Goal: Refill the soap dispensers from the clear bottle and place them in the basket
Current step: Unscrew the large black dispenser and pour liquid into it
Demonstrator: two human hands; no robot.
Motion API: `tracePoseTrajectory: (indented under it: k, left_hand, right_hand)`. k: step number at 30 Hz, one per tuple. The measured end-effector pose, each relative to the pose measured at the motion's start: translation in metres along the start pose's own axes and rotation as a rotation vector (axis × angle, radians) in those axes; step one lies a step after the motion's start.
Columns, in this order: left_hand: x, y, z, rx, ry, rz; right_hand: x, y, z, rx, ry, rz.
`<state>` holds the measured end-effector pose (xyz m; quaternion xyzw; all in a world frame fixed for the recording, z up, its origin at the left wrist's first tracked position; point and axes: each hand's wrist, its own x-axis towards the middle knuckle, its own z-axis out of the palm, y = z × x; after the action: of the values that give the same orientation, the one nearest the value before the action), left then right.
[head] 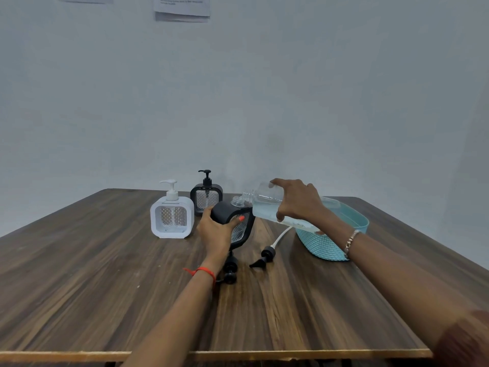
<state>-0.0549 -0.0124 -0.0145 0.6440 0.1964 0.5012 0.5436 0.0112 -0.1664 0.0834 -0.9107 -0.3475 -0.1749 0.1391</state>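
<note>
Fingers of my left grip [215, 229] curl round the black square soap dispenser [227, 211], thumb on its clear ribbed front, tipping its open neck rightward at frame centre. My left forearm reaches up from the lower edge. My right grip [296, 201] wraps over the clear plastic bottle [264, 205] from above, index finger stretched along it, holding it almost level, mouth at the dispenser's neck. Pale liquid lies along the bottle's lower side. Right of centre sits the turquoise woven basket [325, 245]. A white square dispenser [172, 221] and a second black dispenser [207, 198] stand upright left of centre on the brown wood-grain surface [105, 287]. A black pump head with a white tube [266, 256] lies below my hands.
</note>
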Motion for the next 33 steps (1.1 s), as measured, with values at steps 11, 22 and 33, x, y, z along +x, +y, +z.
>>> tracePoseTrajectory:
  k: [11, 22, 33]
  left_hand:
    - [-0.0041, 0.0021, -0.0012, 0.015, -0.014, 0.001]
    - [-0.0038, 0.0033, -0.0014, 0.001, -0.006, -0.041]
    - [0.0005, 0.007, -0.0033, -0.046, 0.012, -0.057]
  right_hand:
    - [0.0003, 0.0006, 0.0007, -0.012, -0.006, -0.005]
    - [-0.0001, 0.0, -0.0003, 0.009, -0.004, -0.009]
    - [0.0073, 0.0007, 0.0003, 0.041, 0.002, -0.023]
